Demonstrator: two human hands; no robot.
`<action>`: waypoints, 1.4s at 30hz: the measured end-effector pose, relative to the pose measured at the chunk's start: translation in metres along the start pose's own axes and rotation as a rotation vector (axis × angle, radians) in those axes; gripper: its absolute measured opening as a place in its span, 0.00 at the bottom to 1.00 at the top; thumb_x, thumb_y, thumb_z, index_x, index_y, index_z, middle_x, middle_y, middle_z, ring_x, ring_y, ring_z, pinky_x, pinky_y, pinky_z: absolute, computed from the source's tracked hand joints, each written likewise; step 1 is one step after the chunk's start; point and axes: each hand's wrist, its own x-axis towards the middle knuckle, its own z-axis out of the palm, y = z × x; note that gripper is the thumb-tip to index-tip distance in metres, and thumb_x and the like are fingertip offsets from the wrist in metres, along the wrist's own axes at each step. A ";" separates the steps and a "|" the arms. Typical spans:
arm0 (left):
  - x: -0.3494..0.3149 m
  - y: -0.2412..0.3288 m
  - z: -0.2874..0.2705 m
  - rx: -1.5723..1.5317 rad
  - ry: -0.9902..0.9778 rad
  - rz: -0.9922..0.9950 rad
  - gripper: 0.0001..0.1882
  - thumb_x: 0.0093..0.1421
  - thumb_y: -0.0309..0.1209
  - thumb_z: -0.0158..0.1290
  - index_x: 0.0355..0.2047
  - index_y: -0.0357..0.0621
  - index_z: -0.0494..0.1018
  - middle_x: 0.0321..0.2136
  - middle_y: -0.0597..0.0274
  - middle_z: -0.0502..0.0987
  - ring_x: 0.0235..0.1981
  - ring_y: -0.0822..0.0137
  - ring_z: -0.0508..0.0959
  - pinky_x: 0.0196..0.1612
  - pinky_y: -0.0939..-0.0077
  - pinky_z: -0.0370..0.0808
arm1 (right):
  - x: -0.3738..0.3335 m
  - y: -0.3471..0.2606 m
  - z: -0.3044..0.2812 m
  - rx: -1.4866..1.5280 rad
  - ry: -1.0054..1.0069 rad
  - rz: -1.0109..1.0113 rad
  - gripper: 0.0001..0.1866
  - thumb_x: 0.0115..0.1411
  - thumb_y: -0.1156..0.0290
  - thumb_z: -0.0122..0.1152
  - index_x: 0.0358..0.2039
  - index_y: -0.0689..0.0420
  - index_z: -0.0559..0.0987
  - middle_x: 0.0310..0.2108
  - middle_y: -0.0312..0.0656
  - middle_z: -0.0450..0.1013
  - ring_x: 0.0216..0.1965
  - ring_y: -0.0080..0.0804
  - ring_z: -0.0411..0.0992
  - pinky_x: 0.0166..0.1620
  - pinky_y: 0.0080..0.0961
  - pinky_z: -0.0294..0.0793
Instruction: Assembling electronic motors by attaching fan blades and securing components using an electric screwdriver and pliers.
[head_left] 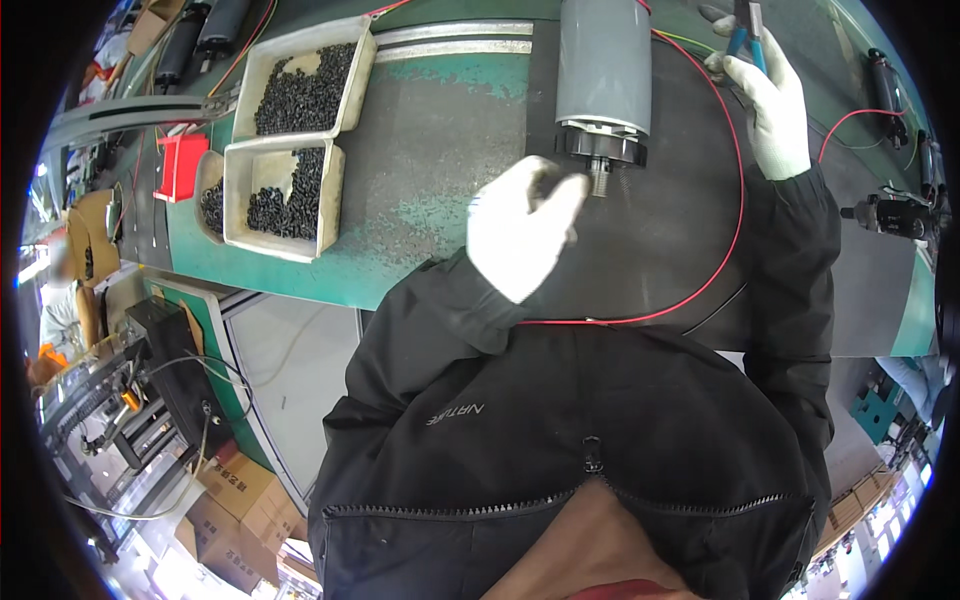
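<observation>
Lying on the worktop (430, 165), the cylinder (603, 75) is pointing its shaft (600, 182) toward the person, presumably so that this end is within easy reach. The left hand (520, 225) is hovering just beside the shaft, fingers curled; whether it is pinching anything, the inspector cannot tell. The right hand (778, 115) is grasping pliers (757, 48) by their blue handles, to the right of the cylinder, apparently ready without crowding the shaft. A red wire (741, 190) is curving wide around the shaft end, probably out of the way. To the left, two trays (236, 195) are holding loose black parts (310, 90), likely for quick picking. As to markings, pale lettering is showing on the jacket (560, 420), and dark print on the cartons (235, 510); no label is showing clearly on the cylinder.
</observation>
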 end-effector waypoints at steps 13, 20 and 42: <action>0.180 0.074 -0.005 0.528 0.161 0.367 0.40 0.52 0.62 0.48 0.38 0.27 0.73 0.37 0.35 0.75 0.43 0.44 0.75 0.48 0.61 0.70 | 0.024 0.001 0.045 0.593 -0.178 0.189 0.11 0.53 0.72 0.55 0.38 0.57 0.72 0.29 0.33 0.69 0.27 0.24 0.70 0.31 0.21 0.70; 0.048 0.122 -0.003 0.020 0.097 0.610 0.39 0.39 0.47 0.68 0.45 0.31 0.67 0.35 0.46 0.76 0.38 0.54 0.78 0.40 0.65 0.75 | -0.066 -0.105 0.016 0.246 -0.279 -0.052 0.22 0.50 0.74 0.55 0.48 0.65 0.68 0.37 0.42 0.69 0.33 0.25 0.69 0.39 0.23 0.68; -0.006 0.085 -0.014 0.130 -0.049 1.400 0.31 0.27 0.47 0.69 0.28 0.37 0.75 0.47 0.35 0.66 0.47 0.45 0.71 0.47 0.60 0.73 | -0.077 -0.221 0.002 -1.143 -0.452 -0.483 0.30 0.36 0.86 0.52 0.46 0.66 0.75 0.35 0.47 0.71 0.34 0.37 0.71 0.37 0.29 0.71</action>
